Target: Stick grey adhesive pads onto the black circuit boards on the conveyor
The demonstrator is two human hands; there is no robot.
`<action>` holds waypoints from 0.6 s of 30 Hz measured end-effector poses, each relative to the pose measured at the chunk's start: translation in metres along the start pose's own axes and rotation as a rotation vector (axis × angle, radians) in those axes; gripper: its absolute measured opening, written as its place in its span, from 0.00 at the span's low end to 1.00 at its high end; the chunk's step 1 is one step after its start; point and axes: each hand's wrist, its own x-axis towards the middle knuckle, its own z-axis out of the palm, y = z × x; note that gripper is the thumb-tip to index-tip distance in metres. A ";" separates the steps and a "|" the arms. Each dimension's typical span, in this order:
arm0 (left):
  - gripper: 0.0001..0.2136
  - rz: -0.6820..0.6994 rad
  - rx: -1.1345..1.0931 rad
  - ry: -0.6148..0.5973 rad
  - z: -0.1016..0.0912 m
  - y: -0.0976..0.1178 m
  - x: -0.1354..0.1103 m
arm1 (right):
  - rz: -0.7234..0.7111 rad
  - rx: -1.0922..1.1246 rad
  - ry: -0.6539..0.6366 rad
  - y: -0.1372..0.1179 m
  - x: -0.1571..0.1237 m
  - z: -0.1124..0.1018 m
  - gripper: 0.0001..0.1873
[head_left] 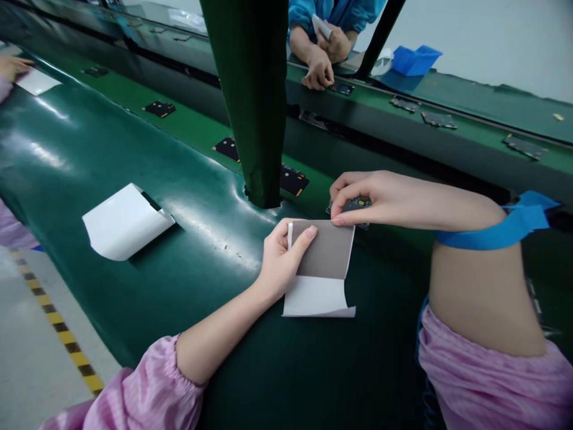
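Observation:
My left hand (286, 251) is closed on a sheet (324, 257) with a grey upper face and white edges, the thumb lying across the grey part. Its white lower part (316, 295) folds toward me and curls at the bottom edge. At the sheet's top right corner, my right hand (358, 194) pinches the edge between thumb and fingertips; whether anything small is between them is hidden. A blue band (483, 236) circles the right wrist. Partly hidden behind the right fingers lies a circuit board (360, 204). Another curled white sheet (125, 221) rests on the green bench to the left.
A green post (253, 101) rises from the bench (201, 286) just beyond my hands. Dark circuit boards (160, 108) lie along the green strip (192, 128). Across it, a co-worker's hands (324, 60) hold a white sheet near a blue bin (414, 60). Another person's hand (15, 67) is far left.

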 end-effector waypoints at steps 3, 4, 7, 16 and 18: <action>0.14 -0.012 -0.023 0.001 0.001 -0.001 0.000 | 0.006 -0.029 0.010 -0.001 -0.002 -0.003 0.19; 0.14 -0.020 -0.034 0.003 0.001 -0.001 0.000 | 0.010 -0.039 0.035 -0.001 -0.003 -0.004 0.19; 0.14 -0.034 -0.055 0.009 0.001 -0.002 0.000 | 0.050 -0.043 0.219 0.002 0.002 -0.006 0.17; 0.12 0.003 0.006 -0.021 0.000 -0.005 0.000 | 0.242 0.133 0.547 0.072 0.064 0.047 0.12; 0.11 0.002 0.010 -0.030 0.001 -0.006 0.000 | 0.275 0.141 0.558 0.080 0.068 0.053 0.13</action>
